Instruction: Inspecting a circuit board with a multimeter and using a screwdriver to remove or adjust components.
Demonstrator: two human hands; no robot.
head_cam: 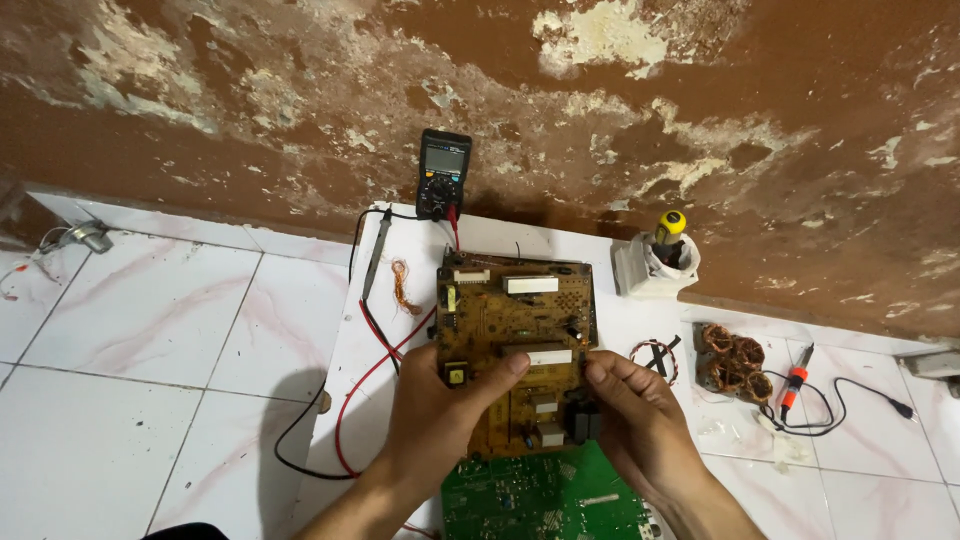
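Note:
My left hand (440,410) grips the lower left edge of a brown circuit board (515,330), thumb resting on its face near a white component. My right hand (635,410) holds the board's lower right side, fingers over dark components. The board is raised and tilted above a white panel (400,330). A green circuit board (545,495) lies just below it, between my wrists.
A black multimeter (443,173) leans on the peeling brown wall, its red and black leads (365,370) trailing over the panel. A copper wire coil (402,283), a white cup with a yellow-handled tool (665,255), copper-wound coils (735,365) and a soldering iron (795,385) lie on the tiled floor.

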